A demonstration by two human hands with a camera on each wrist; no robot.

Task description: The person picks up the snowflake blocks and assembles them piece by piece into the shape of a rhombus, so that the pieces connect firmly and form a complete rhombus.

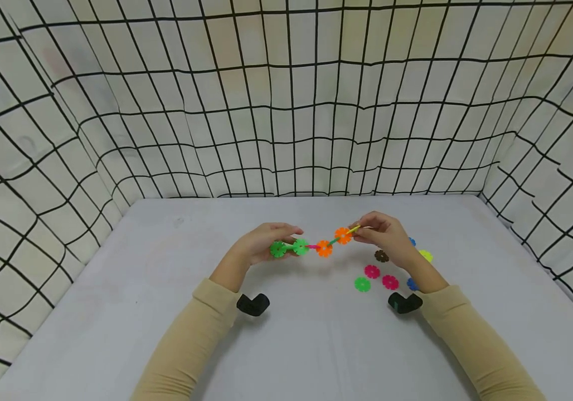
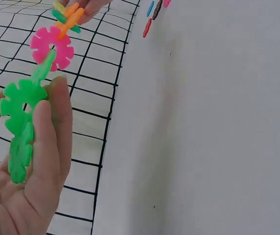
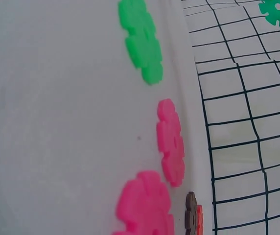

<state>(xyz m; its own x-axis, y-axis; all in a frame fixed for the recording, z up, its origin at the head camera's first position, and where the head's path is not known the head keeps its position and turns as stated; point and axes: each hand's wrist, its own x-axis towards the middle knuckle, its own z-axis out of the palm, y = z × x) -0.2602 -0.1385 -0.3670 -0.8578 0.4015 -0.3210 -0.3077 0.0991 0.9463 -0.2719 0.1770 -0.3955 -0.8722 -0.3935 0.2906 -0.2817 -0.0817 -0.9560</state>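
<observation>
Left fingers (image 2: 47,137) grip green disc (image 2: 13,108), right fingers (image 1: 370,236) yellow disc (image 1: 354,229); wrist views add red (image 2: 147,28).

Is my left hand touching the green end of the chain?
Touching. In the left wrist view, the left hand holds the green end between thumb and fingers.

My chain of discs (image 1: 324,249) ran from bright green through hot pink and orange, a deeper green between the oranges, to yellow. Loose, I had two hot-pink discs (image 1: 390,282), a bright green disc (image 1: 362,284), a dark brown disc (image 1: 381,256), a yellow disc (image 1: 426,255) and blue discs (image 1: 412,284). My sleeves (image 1: 181,348) were plain tan, my wrist pieces (image 1: 253,306) black, the counter (image 1: 331,351) plain pale grey, and the walls (image 1: 302,89) white with a black grid.
</observation>
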